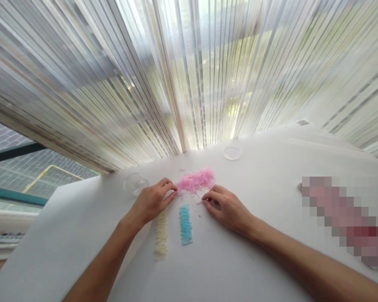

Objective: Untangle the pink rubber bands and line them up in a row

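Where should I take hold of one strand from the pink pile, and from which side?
Probably pinch a loose end at the near edge of the pink pile, coming from your own side: it frays out there, while its middle looks tangled.

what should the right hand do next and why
Perhaps the right hand should lay the pink strand at its fingertips beside the blue row: that row and the yellow row lie neatly lined up, while the pink pile is tangled.
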